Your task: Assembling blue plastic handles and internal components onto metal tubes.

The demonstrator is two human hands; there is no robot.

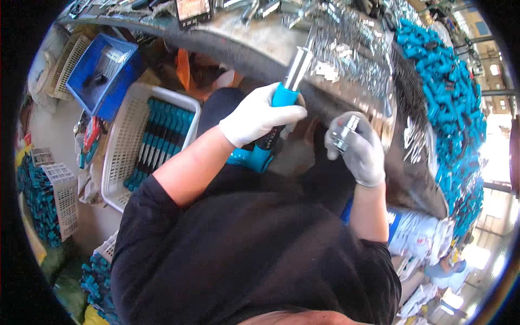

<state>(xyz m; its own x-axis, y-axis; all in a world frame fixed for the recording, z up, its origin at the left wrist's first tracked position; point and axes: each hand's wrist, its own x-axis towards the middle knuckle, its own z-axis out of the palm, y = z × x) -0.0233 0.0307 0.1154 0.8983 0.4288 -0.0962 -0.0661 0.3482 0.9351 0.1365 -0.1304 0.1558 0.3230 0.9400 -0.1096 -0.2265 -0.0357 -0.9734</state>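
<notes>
My left hand [253,116], in a white glove, is closed round a teal-and-black tool handle [285,96]. A shiny metal tube [299,67] stands out of its upper end, tilted toward the workbench. Below the hand, the handle ends in a bent teal foot over my lap. To the right, apart from the handle, my right hand [364,157] is gloved too. Its fingers are closed on a small shiny metal part [344,135]; blur and the fingers hide its exact shape.
The workbench [238,51] curves ahead, with many loose metal parts [352,54] and a small screen [193,11]. Teal plastic parts [452,97] are heaped at right. On the left stand a white basket [116,157] of similar teal-and-black handles and a blue crate [81,89].
</notes>
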